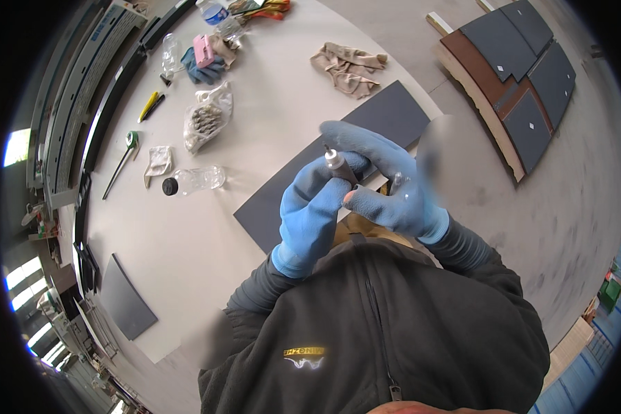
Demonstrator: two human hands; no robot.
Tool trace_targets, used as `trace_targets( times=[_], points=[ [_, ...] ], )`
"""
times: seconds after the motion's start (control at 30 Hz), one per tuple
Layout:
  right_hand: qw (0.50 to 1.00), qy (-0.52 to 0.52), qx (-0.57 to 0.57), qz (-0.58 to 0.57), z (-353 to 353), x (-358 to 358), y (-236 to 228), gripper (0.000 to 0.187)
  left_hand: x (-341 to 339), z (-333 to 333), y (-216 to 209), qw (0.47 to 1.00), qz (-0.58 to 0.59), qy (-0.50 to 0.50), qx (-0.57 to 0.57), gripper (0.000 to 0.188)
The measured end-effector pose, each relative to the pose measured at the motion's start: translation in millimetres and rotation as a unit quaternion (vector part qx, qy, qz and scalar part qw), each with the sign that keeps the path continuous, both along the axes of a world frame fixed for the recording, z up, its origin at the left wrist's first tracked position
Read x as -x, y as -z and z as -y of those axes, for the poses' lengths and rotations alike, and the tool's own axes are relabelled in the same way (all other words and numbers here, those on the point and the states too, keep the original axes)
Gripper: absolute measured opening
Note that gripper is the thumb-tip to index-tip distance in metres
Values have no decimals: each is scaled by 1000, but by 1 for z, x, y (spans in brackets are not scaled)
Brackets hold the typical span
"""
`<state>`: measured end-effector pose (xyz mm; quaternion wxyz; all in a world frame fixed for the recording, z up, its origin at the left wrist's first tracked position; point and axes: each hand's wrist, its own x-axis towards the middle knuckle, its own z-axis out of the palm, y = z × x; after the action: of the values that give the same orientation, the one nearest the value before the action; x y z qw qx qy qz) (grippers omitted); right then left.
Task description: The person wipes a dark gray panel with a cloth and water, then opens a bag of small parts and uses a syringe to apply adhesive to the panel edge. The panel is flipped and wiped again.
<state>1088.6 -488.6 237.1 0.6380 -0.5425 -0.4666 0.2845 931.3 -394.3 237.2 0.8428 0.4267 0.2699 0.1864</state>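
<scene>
The left hand [312, 215] pinches a silver cylindrical tool [337, 164], its long axis slanted, narrow tip pointing away and slightly left. The right hand's [397, 190] fingers curve wide around it; contact unclear. Beyond, a capped clear bottle [201, 179] lies sideways, contents unclear; farther, a clear bag [221, 98] holds small pieces [206, 121].

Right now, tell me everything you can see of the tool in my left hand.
The tool looks slim and cylindrical: a silver, metal-looking front collar, a grey body and a thin dark tip. It slants, tip toward the picture's top, seen over the dark panel. The left hand grips its body; the right hand is close, contact unclear. Fingers hide its rear.
</scene>
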Motion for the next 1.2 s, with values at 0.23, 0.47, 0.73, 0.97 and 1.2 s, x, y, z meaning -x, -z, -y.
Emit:
trace_targets(
  times=[0.23, 0.47, 0.73, 0.97, 1.2],
  points=[
    [979, 100, 31, 173, 52, -20, 0, 37, -52, 38, 14, 991, 136, -2, -1, 39],
    [941, 159, 45, 297, 83, -32, -12, 20, -75, 63, 0, 995, 96, 30, -26, 40],
    [977, 99, 63, 178, 127, -77, -49, 16, -65, 65, -25, 989, 49, 126, 57, 46],
    [982, -19, 87, -165, 109, -59, -45, 29, -48, 85, -20, 982, 65, 177, 17, 43],
    [951, -28, 79, -298, 111, -26, -34, 23, -33, 94, -13, 985, 58, 155, -47, 32]
  ],
)
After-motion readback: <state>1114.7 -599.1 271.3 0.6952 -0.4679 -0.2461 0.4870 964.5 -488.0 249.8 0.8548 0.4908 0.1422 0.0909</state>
